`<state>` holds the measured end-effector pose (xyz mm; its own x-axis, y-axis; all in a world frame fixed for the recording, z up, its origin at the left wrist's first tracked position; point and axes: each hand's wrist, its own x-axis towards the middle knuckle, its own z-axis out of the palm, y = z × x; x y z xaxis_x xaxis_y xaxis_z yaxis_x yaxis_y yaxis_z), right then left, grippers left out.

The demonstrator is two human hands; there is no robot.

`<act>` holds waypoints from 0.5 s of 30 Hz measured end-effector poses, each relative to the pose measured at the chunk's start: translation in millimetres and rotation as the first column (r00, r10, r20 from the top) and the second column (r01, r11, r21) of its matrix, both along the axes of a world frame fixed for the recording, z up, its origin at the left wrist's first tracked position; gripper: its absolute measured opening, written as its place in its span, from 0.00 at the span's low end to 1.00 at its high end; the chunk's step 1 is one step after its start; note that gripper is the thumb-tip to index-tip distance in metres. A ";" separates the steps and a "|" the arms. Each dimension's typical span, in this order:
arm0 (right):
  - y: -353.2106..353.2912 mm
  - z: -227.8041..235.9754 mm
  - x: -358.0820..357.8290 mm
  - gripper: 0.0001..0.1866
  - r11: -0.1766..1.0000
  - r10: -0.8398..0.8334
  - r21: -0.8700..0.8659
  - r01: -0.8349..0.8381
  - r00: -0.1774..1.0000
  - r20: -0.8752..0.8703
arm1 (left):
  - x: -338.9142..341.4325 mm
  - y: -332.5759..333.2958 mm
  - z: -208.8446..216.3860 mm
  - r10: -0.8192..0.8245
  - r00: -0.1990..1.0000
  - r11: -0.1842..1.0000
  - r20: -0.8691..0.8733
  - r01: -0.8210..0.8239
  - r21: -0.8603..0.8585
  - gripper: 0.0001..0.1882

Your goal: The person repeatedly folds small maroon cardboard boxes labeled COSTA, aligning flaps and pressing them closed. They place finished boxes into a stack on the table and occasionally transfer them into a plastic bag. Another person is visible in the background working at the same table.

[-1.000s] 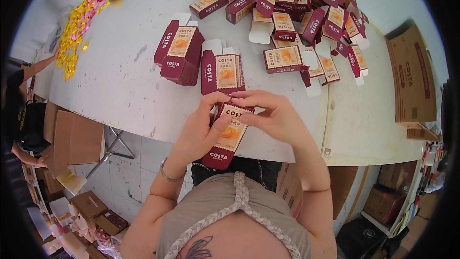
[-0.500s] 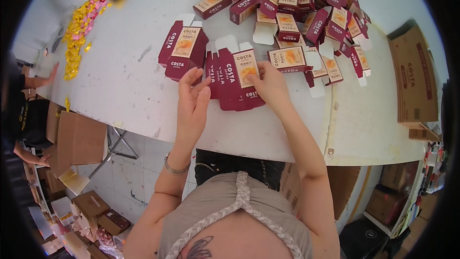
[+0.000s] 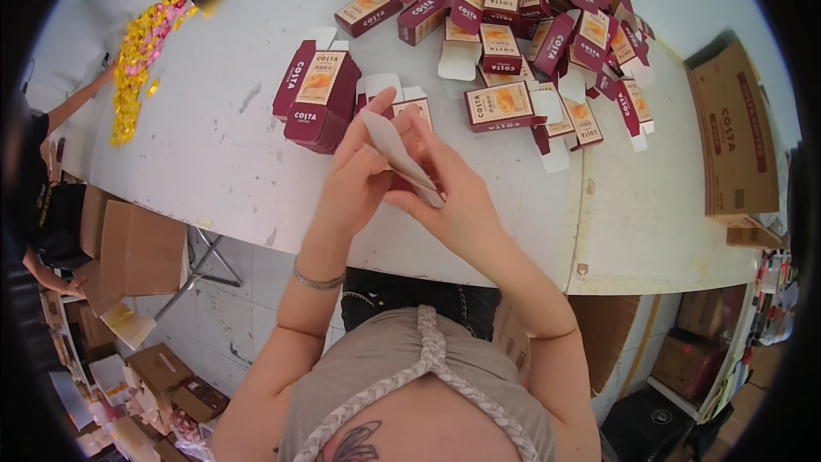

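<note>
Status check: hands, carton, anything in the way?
Left hand, right hand both on one carton over the table. Pale side showing. Carton stack beyond, left; box pile farther, right; neither seems in the way.

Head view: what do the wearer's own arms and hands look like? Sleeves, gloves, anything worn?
Bare left hand and bare right hand: no gloves. No sleeves on either forearm. A silver-grey, textured bracelet-like band circles the left wrist; nothing shows on the right one. No cables or markings visible on the arms.
</note>
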<state>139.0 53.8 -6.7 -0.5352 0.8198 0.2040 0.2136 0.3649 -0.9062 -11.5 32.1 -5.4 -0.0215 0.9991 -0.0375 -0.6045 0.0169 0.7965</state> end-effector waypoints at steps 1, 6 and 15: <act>-1.0 4.1 0.4 0.43 0.996 -0.020 -0.088 0.020 1.000 -0.006 | -3.3 -0.5 4.5 -0.023 1.000 0.999 -0.019 0.023 0.036 0.38; -18.7 3.0 -11.5 0.51 0.972 -0.002 0.235 -0.022 0.995 0.104 | 5.2 3.3 -3.5 0.108 0.994 0.993 -0.006 -0.108 -0.043 0.33; -13.1 6.5 6.4 0.50 0.975 0.182 -0.140 -0.172 0.981 0.063 | -1.6 -5.4 2.7 0.009 0.993 1.000 -0.117 -0.010 -0.011 0.33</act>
